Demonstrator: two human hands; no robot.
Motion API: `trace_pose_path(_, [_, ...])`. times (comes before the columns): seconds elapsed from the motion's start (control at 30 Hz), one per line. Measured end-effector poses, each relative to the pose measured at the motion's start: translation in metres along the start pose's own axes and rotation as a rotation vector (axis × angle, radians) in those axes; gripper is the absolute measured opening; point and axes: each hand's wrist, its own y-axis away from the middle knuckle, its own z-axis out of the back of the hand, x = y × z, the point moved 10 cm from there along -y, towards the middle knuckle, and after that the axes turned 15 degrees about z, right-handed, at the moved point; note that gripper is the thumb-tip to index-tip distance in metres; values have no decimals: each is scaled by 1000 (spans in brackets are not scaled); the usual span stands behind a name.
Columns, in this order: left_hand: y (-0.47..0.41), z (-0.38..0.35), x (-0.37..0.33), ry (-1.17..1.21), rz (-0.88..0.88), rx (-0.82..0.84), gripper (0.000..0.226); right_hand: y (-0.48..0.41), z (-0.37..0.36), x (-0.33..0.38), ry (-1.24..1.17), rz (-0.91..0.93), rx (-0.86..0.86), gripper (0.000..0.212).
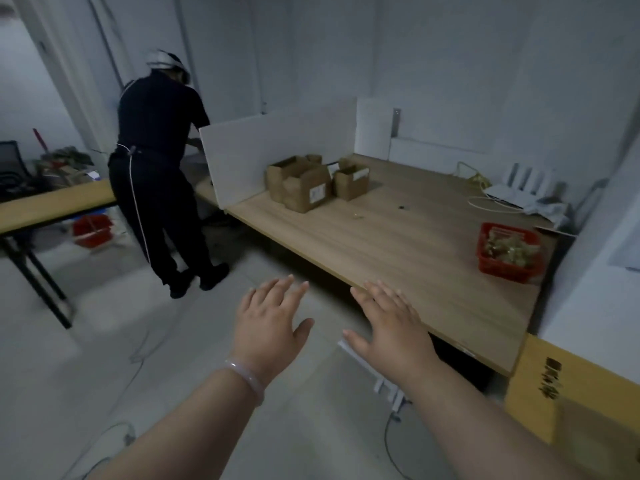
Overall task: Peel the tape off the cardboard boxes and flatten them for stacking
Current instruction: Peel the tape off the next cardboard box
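Note:
Several small brown cardboard boxes (pixel 304 183) with open flaps and white labels stand together at the far left of a wooden table (pixel 398 244). One smaller box (pixel 350 181) sits just right of the group. My left hand (pixel 273 320) is held out flat over the floor, fingers straight and spread, holding nothing. A pale bangle circles its wrist. My right hand (pixel 388 327) is stretched out the same way at the table's near edge, also empty. Both hands are well short of the boxes.
A red basket (pixel 509 252) of crumpled tape sits at the table's right. A white divider panel (pixel 273 150) stands behind the boxes. A person in dark clothes (pixel 156 168) bends over beyond it. Cables and a white device (pixel 512 197) lie far right. A yellow carton (pixel 554 386) stands low right.

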Motion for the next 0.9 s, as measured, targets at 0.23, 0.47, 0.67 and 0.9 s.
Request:
trace_pose_path(0.23, [-95,-27,58,38,45,10,62,-110,-35,-2,4,-21,-12,72])
trace_pose_path(0.47, [-176,-80,60,63,36,36,61,-182,-67,-56,19,-45,2,72])
trace_pose_path(0.67, [-293,-128,36,102,38,37,61,-272,-86,-153,32,-101,15,74])
trace_pose_path(0.9, [-401,-180,15,95,46,48,62,-368,-96,-243,-12,-118,12,74])
